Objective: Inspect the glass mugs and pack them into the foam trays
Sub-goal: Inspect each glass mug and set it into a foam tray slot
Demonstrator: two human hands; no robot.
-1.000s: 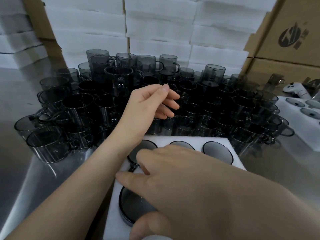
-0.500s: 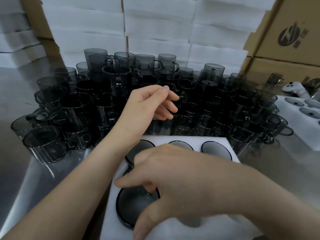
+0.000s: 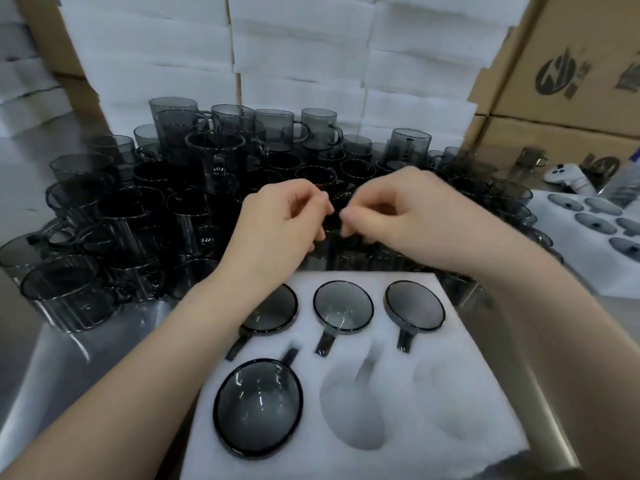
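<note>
Left hand (image 3: 280, 220), right hand (image 3: 398, 216): fingers curled, tips nearly meeting over smoky grey glass mugs (image 3: 145, 216); grip unclear. White foam tray (image 3: 346, 459) holds four.

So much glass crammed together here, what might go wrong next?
1. The left hand and right hand reach into the middle of tightly packed mugs, some stacked on others; lifting one out may knock neighbours and chip or topple them.
2. The foam tray has two empty pockets with narrow handle slots; a misaligned mug might sit crooked.
</note>
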